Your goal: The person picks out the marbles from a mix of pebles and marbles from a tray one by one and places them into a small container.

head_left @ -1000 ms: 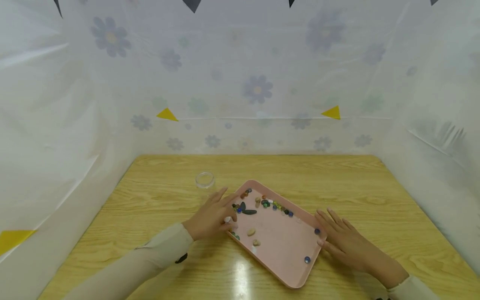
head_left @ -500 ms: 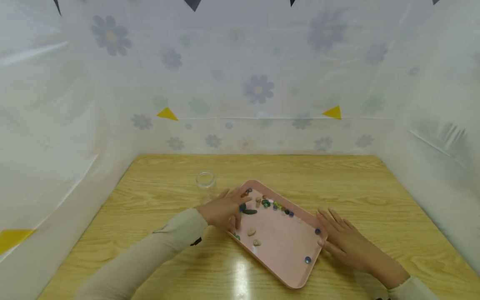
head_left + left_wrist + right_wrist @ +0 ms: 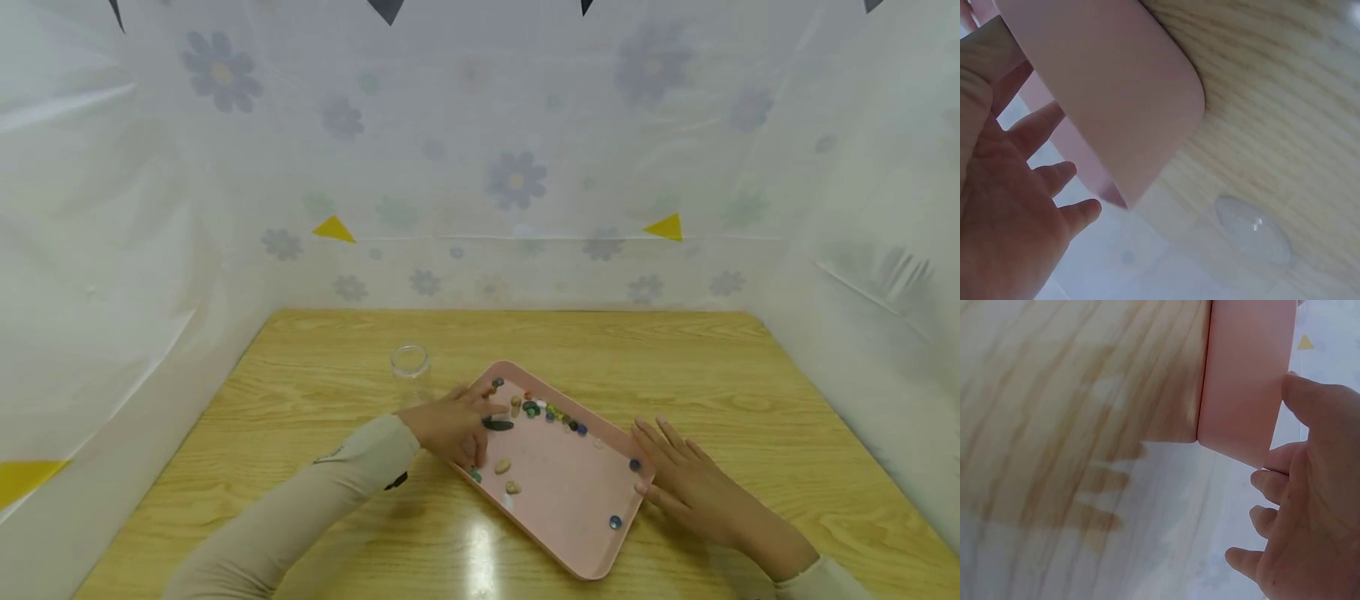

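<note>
A pink rectangular tray (image 3: 570,500) lies slanted on the wooden table. My left hand (image 3: 453,427) reaches over its left wall, with the thumb and index finger bent down among small stones. Those fingertips are hidden in the left wrist view, so I cannot tell whether they pinch something. Close by are a long dark stone (image 3: 498,425), green stones (image 3: 475,473) and a tan pebble (image 3: 503,465). On the opposite side, my right hand (image 3: 693,492) touches the tray's short wall, its fingers straight and its thumb at the rim (image 3: 1275,434).
Left of the tray's far corner stands a clear jar (image 3: 411,375). Several glass beads and stones (image 3: 558,414) line the tray's far wall. Blue beads (image 3: 615,522) lie toward its right end. Flower-printed white sheeting (image 3: 517,179) encloses the table at back and sides.
My left hand has moved right, farther over the tray, and now covers the blue bead and stones at the left wall. The right hand and the tray have stayed in place.
</note>
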Demonstrator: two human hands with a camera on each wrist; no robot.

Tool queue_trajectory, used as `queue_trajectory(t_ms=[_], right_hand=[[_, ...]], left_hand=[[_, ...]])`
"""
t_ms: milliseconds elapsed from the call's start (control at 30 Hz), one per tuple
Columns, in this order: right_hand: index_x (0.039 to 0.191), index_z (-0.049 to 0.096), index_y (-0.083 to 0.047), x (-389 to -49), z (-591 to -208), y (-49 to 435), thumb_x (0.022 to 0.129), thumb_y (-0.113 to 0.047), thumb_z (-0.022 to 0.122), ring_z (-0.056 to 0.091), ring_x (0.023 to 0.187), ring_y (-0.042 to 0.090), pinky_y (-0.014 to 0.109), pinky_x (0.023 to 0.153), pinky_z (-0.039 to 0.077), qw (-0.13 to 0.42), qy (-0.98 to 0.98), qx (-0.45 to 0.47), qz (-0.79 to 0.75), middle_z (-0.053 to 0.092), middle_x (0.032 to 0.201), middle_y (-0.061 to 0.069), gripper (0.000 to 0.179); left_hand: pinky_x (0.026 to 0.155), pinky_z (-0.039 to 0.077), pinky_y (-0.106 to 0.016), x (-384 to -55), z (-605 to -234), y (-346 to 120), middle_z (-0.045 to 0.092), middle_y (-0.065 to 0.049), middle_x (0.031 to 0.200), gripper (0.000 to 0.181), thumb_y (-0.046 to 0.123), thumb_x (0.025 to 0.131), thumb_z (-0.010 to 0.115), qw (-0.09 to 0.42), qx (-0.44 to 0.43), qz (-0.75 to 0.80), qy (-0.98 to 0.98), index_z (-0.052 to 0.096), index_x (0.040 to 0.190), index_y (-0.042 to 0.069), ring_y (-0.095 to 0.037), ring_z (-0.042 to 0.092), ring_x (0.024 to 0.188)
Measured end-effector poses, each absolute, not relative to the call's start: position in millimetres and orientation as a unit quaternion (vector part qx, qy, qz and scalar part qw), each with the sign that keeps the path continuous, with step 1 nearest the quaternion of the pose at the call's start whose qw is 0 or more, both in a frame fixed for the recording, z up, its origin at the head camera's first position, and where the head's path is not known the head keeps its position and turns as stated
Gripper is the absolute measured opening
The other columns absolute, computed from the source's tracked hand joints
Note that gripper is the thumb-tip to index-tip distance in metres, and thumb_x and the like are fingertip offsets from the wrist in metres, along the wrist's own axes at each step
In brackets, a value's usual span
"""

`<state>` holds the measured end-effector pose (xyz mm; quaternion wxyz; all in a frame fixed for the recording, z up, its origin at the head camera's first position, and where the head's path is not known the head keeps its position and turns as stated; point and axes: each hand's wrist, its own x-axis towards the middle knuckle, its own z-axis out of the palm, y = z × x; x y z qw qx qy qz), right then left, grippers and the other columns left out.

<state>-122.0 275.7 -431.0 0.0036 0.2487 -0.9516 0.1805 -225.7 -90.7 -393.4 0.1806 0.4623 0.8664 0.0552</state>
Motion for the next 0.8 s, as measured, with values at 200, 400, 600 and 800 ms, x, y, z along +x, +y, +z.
queue_trajectory(t_ms=[200, 400, 600, 800], right_hand=[[0.152, 0.028, -0.012, -123.4, -435.0, 276.8, 0.099, -0.036, 0.050, 0.014, 0.146, 0.031, 0.057, 0.116, 0.013, 0.038, -0.953, 0.267, 0.140, 0.030, 0.155, 0.013, 0.062], [0.152, 0.027, -0.012, -123.1, -437.6, 275.9, 0.099, -0.036, 0.050, 0.017, 0.146, 0.027, 0.018, 0.111, -0.014, 0.047, -0.951, 0.278, 0.125, 0.030, 0.154, 0.014, 0.063], [0.152, 0.026, -0.011, -122.3, -435.1, 273.2, 0.099, -0.038, 0.049, 0.017, 0.146, 0.028, 0.040, 0.120, 0.000, 0.027, -0.954, 0.267, 0.132, 0.027, 0.156, 0.015, 0.064], [0.152, 0.027, -0.010, -122.5, -434.0, 272.4, 0.099, -0.039, 0.049, 0.017, 0.146, 0.029, 0.044, 0.120, 0.002, 0.024, -0.954, 0.265, 0.134, 0.027, 0.156, 0.015, 0.064]], left_hand=[[0.117, 0.007, -0.058, -225.8, -395.2, -89.6, 0.032, -0.003, 0.155, 0.006, 0.027, 0.078, 0.079, 0.186, 0.462, 0.065, 0.865, 0.074, 0.078, 0.029, -0.035, 0.004, 0.147], [0.117, 0.006, -0.057, -223.6, -394.5, -90.5, 0.032, -0.005, 0.154, 0.007, 0.024, 0.079, 0.079, 0.186, 0.453, 0.084, 0.868, 0.073, 0.079, 0.026, -0.035, 0.003, 0.147], [0.116, 0.009, -0.058, -225.3, -398.5, -92.0, 0.031, -0.004, 0.155, 0.007, 0.028, 0.079, 0.079, 0.166, 0.460, 0.080, 0.868, 0.072, 0.081, 0.028, -0.035, 0.004, 0.147], [0.113, 0.016, -0.062, -227.9, -400.9, -92.3, 0.031, -0.006, 0.155, 0.007, 0.029, 0.080, 0.079, 0.119, 0.478, 0.075, 0.867, 0.072, 0.082, 0.030, -0.036, 0.008, 0.147]])
